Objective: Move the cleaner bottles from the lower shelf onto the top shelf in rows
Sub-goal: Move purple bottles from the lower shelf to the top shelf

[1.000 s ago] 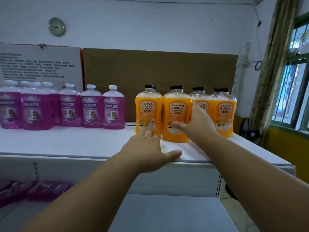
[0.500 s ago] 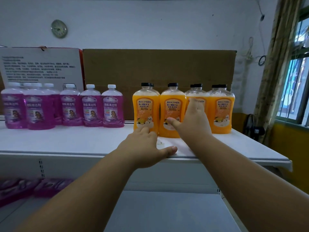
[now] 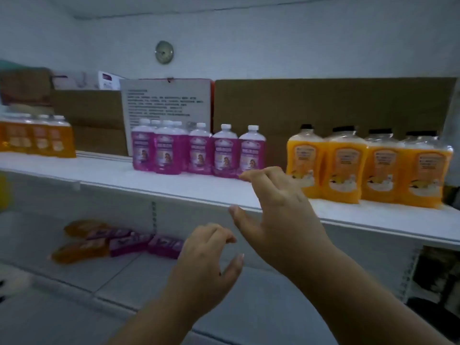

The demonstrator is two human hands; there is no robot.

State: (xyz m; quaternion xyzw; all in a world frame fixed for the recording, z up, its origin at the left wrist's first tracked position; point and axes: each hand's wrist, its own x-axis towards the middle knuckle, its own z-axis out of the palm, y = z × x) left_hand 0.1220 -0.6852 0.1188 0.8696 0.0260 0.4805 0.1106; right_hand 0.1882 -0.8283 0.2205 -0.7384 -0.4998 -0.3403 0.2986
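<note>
Your left hand (image 3: 206,260) – grip loose, fingers half curled, holding nothing, in front of lower shelf (image 3: 149,272). Your right hand (image 3: 276,212) – fingers spread, empty, at top shelf (image 3: 174,188) edge. Purple bottles (image 3: 199,150) and orange bottles (image 3: 368,168) stand in rows on top shelf. On lower shelf, purple and orange bottles lying down (image 3: 119,241), blurred. Cardboard (image 3: 323,103) behind.

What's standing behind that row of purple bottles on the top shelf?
Behind the purple bottles leans a white printed board, with brown cardboard beside it. The board's bottom edge is hidden by the bottles.
</note>
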